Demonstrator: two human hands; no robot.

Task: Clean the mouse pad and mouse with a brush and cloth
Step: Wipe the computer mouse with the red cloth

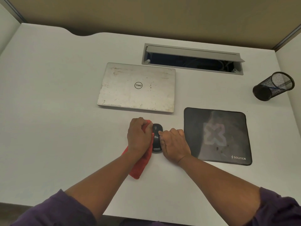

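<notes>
The mouse (157, 138) is being wiped at the lower middle of the frame, on the bare white desk (48, 95) and not on the mouse pad (216, 136), which lies apart to its right. The red cloth (143, 159) is gripped in the curled fingers of the left hand (139, 136) and pressed against the mouse's left side, with its loose end trailing toward the lower edge of the frame. The mouse is steadied from the right by the right hand (175, 144), whose fingers are curled against it. The cloth stage on the mouse is judged to be under way. A few dark specks are seen on the pad's lower part, so the pad is judged not fully clean. No brush is seen anywhere, so the brushing cannot be judged. Just above the hands lies a closed laptop (136, 87), its near edge limiting forward strokes. A mesh cup (273, 86) lies tipped at the right, well apart, below an open cable hatch (193, 58). Wide open desk is left at the left of the frame.
</notes>
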